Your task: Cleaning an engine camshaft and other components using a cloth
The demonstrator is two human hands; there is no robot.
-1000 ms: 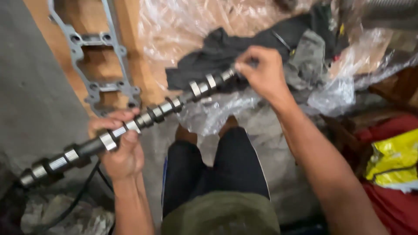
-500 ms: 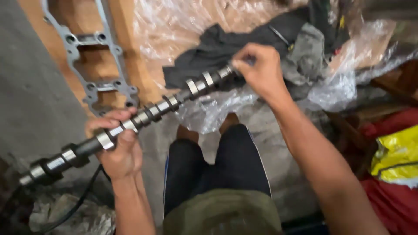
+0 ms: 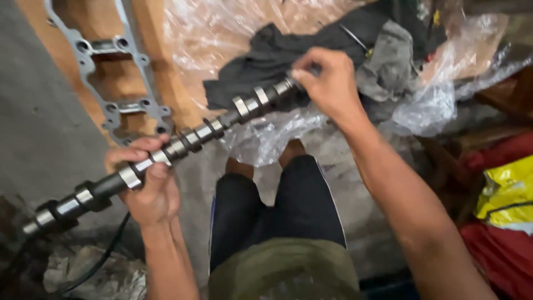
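Above the knees | camshaft (image 3: 189, 136) runs 8-to-2 o'clock | left hand (image 3: 147, 186), right hand (image 3: 327, 80) clamped apart on it | level, two-handed grip judged safest.

Flat grey metal gasket plate with bolt holes and open windows (image 3: 119, 83) lies on an orange-brown wooden board (image 3: 161, 61), upper left. Crumpled clear plastic sheeting (image 3: 222, 28) covers the top centre, with a dark grey cloth (image 3: 266, 61) and a lighter grey rag (image 3: 388, 61) lying on it; more clear plastic bunches at right (image 3: 438, 105). Yellow plastic bag (image 3: 508, 191) rests on red fabric (image 3: 499, 250) at the right edge; black cable (image 3: 102, 258) crosses the grey concrete floor (image 3: 39, 128), lower left.
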